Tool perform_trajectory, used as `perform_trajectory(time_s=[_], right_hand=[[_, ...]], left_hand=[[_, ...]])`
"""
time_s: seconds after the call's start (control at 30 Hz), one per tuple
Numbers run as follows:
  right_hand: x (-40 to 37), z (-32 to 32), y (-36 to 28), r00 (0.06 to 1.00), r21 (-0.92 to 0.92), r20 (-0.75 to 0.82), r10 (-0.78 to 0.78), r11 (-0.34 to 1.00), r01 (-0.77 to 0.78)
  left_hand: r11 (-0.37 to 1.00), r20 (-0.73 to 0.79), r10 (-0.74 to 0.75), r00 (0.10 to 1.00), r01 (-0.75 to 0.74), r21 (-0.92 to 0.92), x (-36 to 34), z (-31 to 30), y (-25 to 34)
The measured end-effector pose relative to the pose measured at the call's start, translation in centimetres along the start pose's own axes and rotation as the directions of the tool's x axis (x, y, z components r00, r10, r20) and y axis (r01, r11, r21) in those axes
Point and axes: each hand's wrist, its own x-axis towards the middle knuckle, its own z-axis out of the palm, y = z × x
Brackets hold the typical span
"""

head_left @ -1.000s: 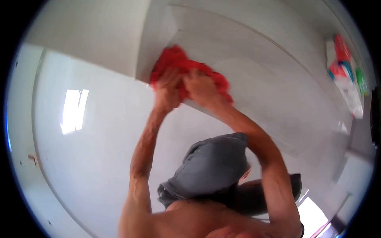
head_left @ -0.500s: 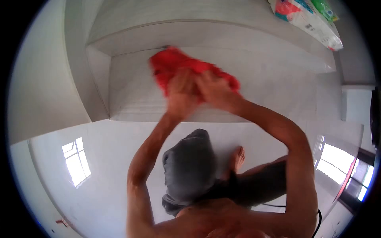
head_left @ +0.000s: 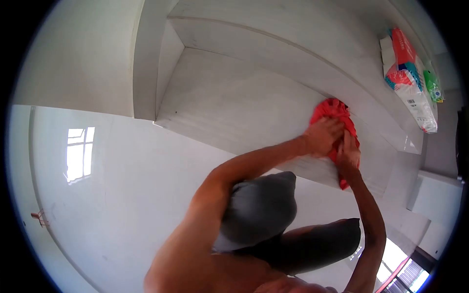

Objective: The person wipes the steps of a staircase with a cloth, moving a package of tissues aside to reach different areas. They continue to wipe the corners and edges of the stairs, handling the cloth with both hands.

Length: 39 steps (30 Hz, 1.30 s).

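Note:
A crumpled red cloth [head_left: 326, 108] lies against the pale surface of a low step [head_left: 234, 97], close to where it meets the riser behind. My left hand [head_left: 324, 136] presses on the cloth with its fingers bent over it. Just to the right, my right hand [head_left: 349, 152] also grips the cloth, its fingers pointing up toward the riser. A loose end of the cloth hangs below my right hand, near the step's front edge. Parts of the fingers are hidden in the folds.
On the ledge above lie a white and red plastic package [head_left: 408, 80] and a small green packet [head_left: 433, 87]. A pale wall panel [head_left: 145, 63] borders the step on the left. The glossy floor [head_left: 127, 195] reflects a window. My bent knees are below the step.
Both hands have carried the red cloth to the right along the step. My view has turned, so the step now slants down to the right and the packages show more fully.

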Motion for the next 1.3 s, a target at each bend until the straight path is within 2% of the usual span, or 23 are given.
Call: perform_trajectory(time_s=[0.03,0.1,0.17,0.2,0.27,0.3,0.37,0.4,0.43,0.47,0.5,0.57,0.6,0.7,0.8,0.87,0.9,0.93,1.0,1.1,1.2,1.23,1.3], right_hand=[[2.0,0.4,-1.6,0.998,-0.026,0.036,-0.043,0.999,0.044],[6.7,2.2,-5.3,0.989,-0.062,0.109,-0.098,0.993,0.105],[10.7,4.3,-8.8,0.964,-0.041,0.101,-0.248,0.967,0.253],[12.5,4.9,-10.9,0.938,-0.043,0.043,-0.343,0.938,0.344],[16.0,6.0,-15.6,0.904,-0.013,-0.003,-0.427,0.904,0.427],[17.3,6.6,-18.3,0.911,0.032,0.012,-0.412,0.911,0.412],[20.4,5.7,-24.3,0.914,0.122,0.155,-0.374,0.926,0.358],[21.6,6.5,-26.7,0.905,0.124,0.128,-0.405,0.912,0.390],[22.7,7.4,-28.9,0.898,0.123,0.098,-0.430,0.900,0.418],[23.8,8.1,-31.3,0.913,0.156,0.034,-0.406,0.905,0.397],[24.6,8.6,-33.5,0.925,0.190,-0.027,-0.378,0.907,0.376],[25.8,8.1,-36.6,0.942,0.208,0.061,-0.330,0.927,0.311],[25.7,7.6,-36.7,0.946,0.196,0.052,-0.321,0.932,0.305],[24.3,6.7,-35.5,0.952,0.114,0.049,-0.301,0.949,0.295],[22.1,7.5,-31.4,0.939,-0.027,0.086,-0.334,0.941,0.338],[20.5,7.8,-26.1,0.911,-0.102,0.077,-0.406,0.905,0.412],[19.4,6.2,-23.5,0.912,-0.146,0.139,-0.385,0.903,0.404],[18.1,4.4,-20.7,0.912,-0.190,0.199,-0.358,0.899,0.394],[14.8,4.0,-13.9,0.907,-0.230,0.118,-0.404,0.878,0.421],[8.7,0.6,-5.5,0.979,-0.113,0.165,-0.117,0.984,0.136],[2.2,-0.8,0.6,0.977,-0.165,0.112,0.184,0.973,-0.164],[-0.1,-1.2,2.5,0.967,-0.107,0.046,0.250,0.964,-0.244],[-4.3,-1.7,4.9,0.923,0.035,-0.077,0.378,0.926,-0.376]], left_hand=[[0.999,0.001,-0.050,0.999,0.050,-0.002,-0.9,-1.5,-1.3],[0.993,-0.165,-0.083,0.983,0.095,0.065,-3.0,-4.5,-4.9],[0.978,-0.231,-0.132,0.964,0.164,0.126,-5.4,-8.6,-7.3],[0.974,-0.261,-0.159,0.952,0.194,0.114,-6.5,-10.0,-8.7],[0.950,-0.288,-0.249,0.925,0.291,0.111,-8.5,-13.4,-11.0],[0.927,-0.274,-0.314,0.909,0.356,0.118,-9.8,-15.2,-11.8],[0.896,-0.346,-0.307,0.886,0.392,0.208,-12.3,-18.0,-14.0],[0.900,-0.365,-0.266,0.892,0.366,0.236,-13.9,-19.2,-15.9],[0.899,-0.389,-0.298,0.872,0.393,0.194,-14.6,-21.6,-15.6],[0.881,-0.440,-0.287,0.851,0.414,0.227,-15.9,-23.1,-16.8],[0.790,-0.485,-0.336,0.807,0.522,0.322,-17.2,-23.8,-17.3],[0.728,-0.543,-0.295,0.786,0.553,0.405,-18.7,-24.1,-19.2],[0.690,-0.576,-0.275,0.770,0.575,0.440,-18.7,-24.3,-19.2],[0.667,-0.562,-0.307,0.768,0.595,0.449,-17.5,-23.2,-18.1],[0.707,-0.265,-0.608,0.748,0.662,0.246,-15.0,-21.5,-15.2],[0.823,-0.359,-0.376,0.854,0.486,0.296,-12.5,-18.1,-13.6],[0.860,-0.408,-0.249,0.879,0.394,0.324,-11.0,-16.1,-12.4],[0.879,-0.394,-0.233,0.889,0.365,0.305,-9.5,-14.2,-11.1],[0.919,-0.355,-0.192,0.915,0.295,0.262,-6.4,-10.4,-8.1],[0.972,-0.291,-0.085,0.953,0.143,0.186,-2.1,-3.7,-3.6],[0.999,-0.083,-0.003,0.997,0.007,0.046,2.7,1.4,0.7],[0.998,0.028,0.028,0.999,-0.030,0.064,4.0,3.2,1.7],[0.989,0.090,0.127,0.988,-0.133,0.064,5.2,6.0,4.1]])
